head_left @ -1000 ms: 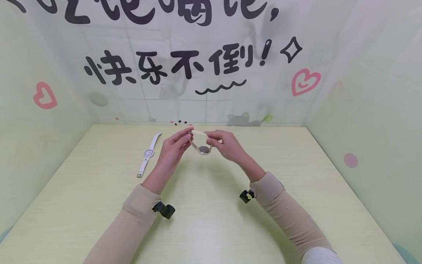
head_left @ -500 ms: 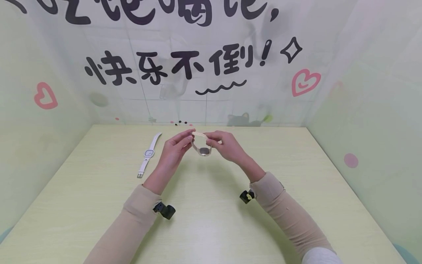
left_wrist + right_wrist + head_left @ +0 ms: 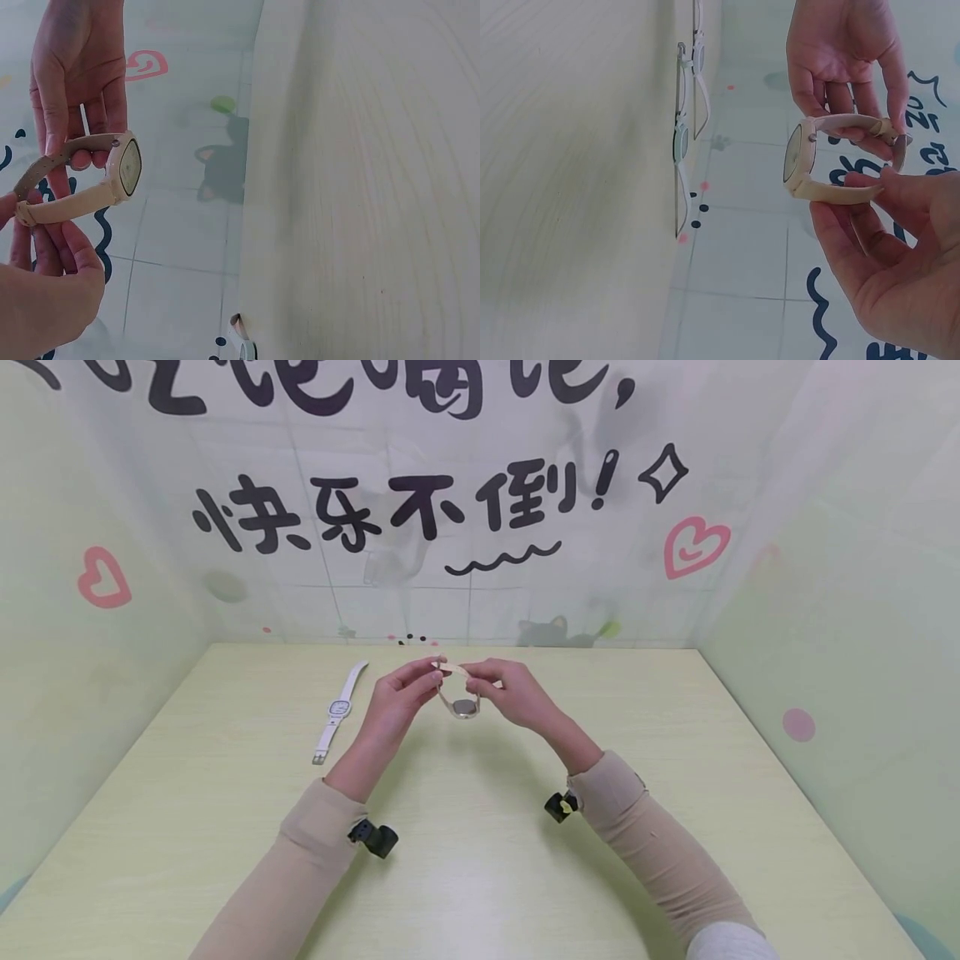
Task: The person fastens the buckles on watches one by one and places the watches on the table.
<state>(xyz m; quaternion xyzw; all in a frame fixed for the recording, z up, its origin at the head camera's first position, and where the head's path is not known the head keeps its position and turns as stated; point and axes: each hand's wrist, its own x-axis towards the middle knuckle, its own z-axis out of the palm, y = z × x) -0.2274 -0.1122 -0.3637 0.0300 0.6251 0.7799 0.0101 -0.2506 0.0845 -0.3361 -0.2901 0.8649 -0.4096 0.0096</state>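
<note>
A cream wristwatch (image 3: 464, 708) hangs between my hands above the table, its strap bent round into a loop and its dial at the bottom. My left hand (image 3: 393, 697) pinches the strap near the buckle (image 3: 904, 139), with a light strap tip at its fingertips in the head view. My right hand (image 3: 513, 692) pinches the other strap half, which has holes along it in the left wrist view. How far the strap is threaded through the buckle I cannot tell. Both wrist views show the watch case side-on.
A white wristwatch (image 3: 339, 708) lies stretched out flat on the pale wooden table (image 3: 465, 860), left of my left forearm. Behind the table stands a printed wall sheet (image 3: 420, 560) with black lettering, and similar sheets close off both sides.
The watch has sunk slightly in my hands, and the top of its strap loop sits a little lower. A strap tip now shows at my left fingertips. The white watch has not moved.
</note>
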